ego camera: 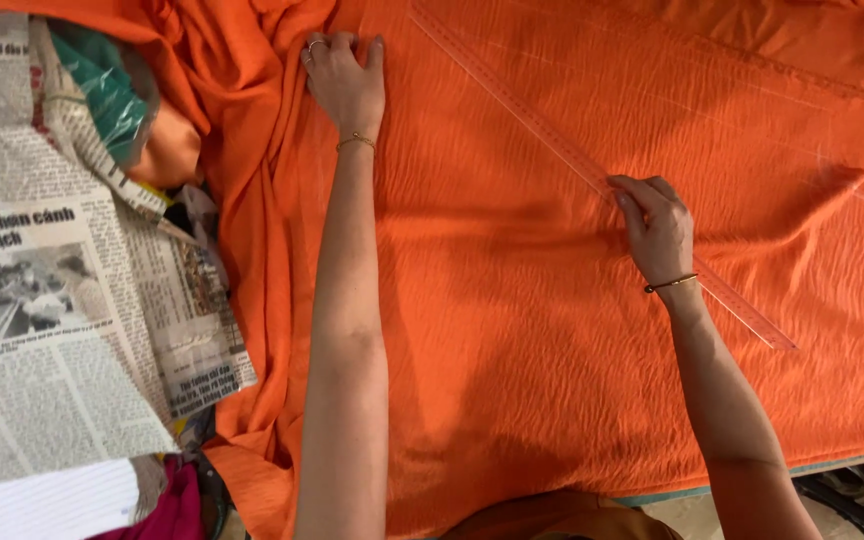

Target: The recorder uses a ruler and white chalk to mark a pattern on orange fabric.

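The left hand (pixel 345 80) lies flat and open on the orange cloth (pixel 512 330), near its bunched folds. The right hand (pixel 657 230) presses down on a long clear ruler (pixel 542 125) lying slanted across the cloth, fingers bent. Newspapers (pixel 42 300) sit at the left

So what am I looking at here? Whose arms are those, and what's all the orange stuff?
There is no machine here. The picture comes from a camera worn on a person's head, looking down, so the two arms are that person's own. The orange stuff is a big sheet of orange cloth spread over a table. The left hand presses flat on the cloth near its bunched-up folds. The right hand holds down a long clear ruler lying slantwise across the cloth. Both wrists wear thin bracelets. At the left lie sheets of newspaper and a greenish plastic bag.
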